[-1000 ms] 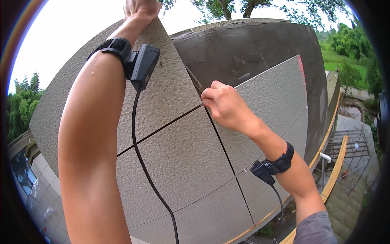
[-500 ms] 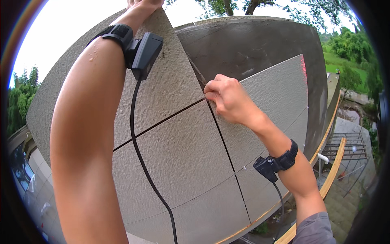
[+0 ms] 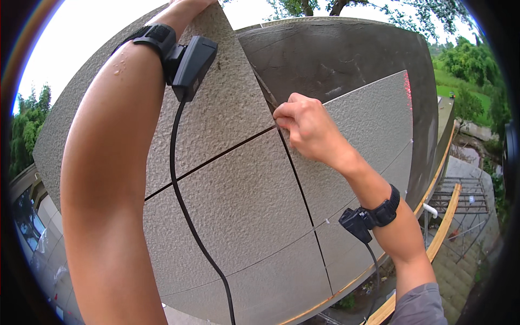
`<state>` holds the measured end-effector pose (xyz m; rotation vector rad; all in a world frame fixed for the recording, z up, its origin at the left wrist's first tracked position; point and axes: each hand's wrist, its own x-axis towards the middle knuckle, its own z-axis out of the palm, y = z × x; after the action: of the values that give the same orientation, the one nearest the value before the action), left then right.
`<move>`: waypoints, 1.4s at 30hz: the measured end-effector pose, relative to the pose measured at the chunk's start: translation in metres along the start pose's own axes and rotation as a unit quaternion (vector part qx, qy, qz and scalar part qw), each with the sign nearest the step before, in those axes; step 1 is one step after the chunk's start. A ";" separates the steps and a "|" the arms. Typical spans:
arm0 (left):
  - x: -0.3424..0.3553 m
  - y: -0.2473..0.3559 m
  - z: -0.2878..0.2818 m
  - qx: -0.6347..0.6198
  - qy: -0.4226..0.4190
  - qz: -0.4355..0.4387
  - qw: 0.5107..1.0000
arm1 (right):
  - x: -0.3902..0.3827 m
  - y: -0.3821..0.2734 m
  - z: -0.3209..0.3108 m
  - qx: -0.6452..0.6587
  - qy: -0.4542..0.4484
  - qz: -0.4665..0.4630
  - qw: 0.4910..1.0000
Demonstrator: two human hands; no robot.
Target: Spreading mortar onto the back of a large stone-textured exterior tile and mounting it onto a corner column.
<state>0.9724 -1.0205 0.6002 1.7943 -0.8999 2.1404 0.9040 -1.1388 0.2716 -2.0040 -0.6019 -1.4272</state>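
Observation:
A large rough grey wall tile [image 3: 227, 81] stands above another textured tile [image 3: 233, 189], with a dark joint between them. My left hand [image 3: 190, 5] is at the upper tile's top edge, mostly cut off by the frame; its fingers do not show. The fingers of my right hand [image 3: 309, 127] are pinched together at the upper tile's lower right corner, where the joints meet. Anything small between them is hidden. Next to that hand, a further grey tile [image 3: 368, 119] with a red-marked edge is on the wall. Behind the upper tile's right edge a gap shows.
Bare grey mortar wall [image 3: 336, 59] lies above the right tile. Small pale spacers [image 3: 327, 221] sit in the joints. A black cable [image 3: 189, 222] hangs from my left wrist device [image 3: 195, 67]. Wooden planks [image 3: 444, 222] and metal scaffolding [image 3: 460, 195] stand lower right.
My left hand and forearm have shifted slightly up and left in the picture, so less of the hand shows. My right hand stays pinched at the tile corner, barely moved.

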 end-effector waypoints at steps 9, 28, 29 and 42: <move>-0.005 0.005 0.001 0.002 0.018 0.015 1.000 | -0.024 0.009 0.003 0.045 0.103 -0.035 0.993; -0.023 0.024 -0.005 -0.036 -0.040 -0.043 0.998 | -0.040 0.022 0.012 0.179 0.159 -0.003 0.971; -0.025 0.029 -0.002 -0.036 -0.043 -0.045 0.997 | -0.043 0.024 0.011 0.178 0.162 0.004 0.971; -0.194 0.033 -0.117 -0.201 0.076 0.151 0.965 | -0.032 -0.023 0.034 -0.042 0.243 -0.112 0.963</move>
<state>0.9058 -0.9375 0.3975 1.3458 -1.5189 2.0284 0.9020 -1.0992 0.2378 -1.5868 -0.5644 -2.0244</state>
